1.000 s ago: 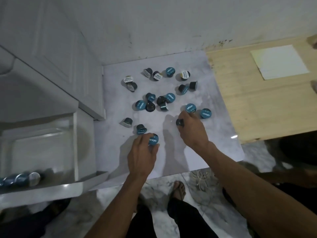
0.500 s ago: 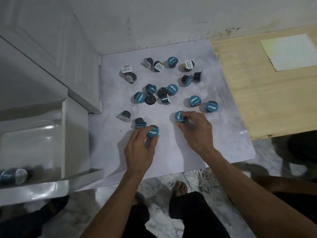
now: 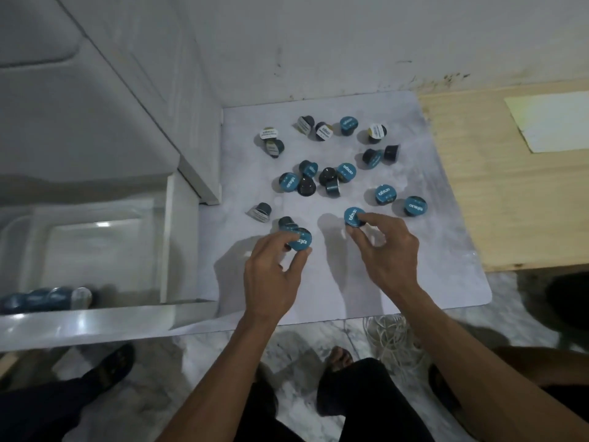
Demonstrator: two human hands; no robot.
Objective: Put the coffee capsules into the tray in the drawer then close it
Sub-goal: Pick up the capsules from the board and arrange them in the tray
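Several dark coffee capsules with blue or white lids lie scattered on a pale marble-look mat. My left hand pinches a blue-lidded capsule just above the mat's near part, close to another capsule. My right hand pinches a second blue-lidded capsule between thumb and fingers. At the left stands an open white drawer with a clear tray inside; a few capsules lie in a row at its near edge.
A white cabinet rises behind the drawer. A wooden board with a paper sheet borders the mat on the right. Loose white cord, my legs and a dark shoe are on the floor below.
My right hand has picked up a blue-lidded capsule from the mat and turned its lid up. My left hand keeps its capsule. The camera has swung slightly right.
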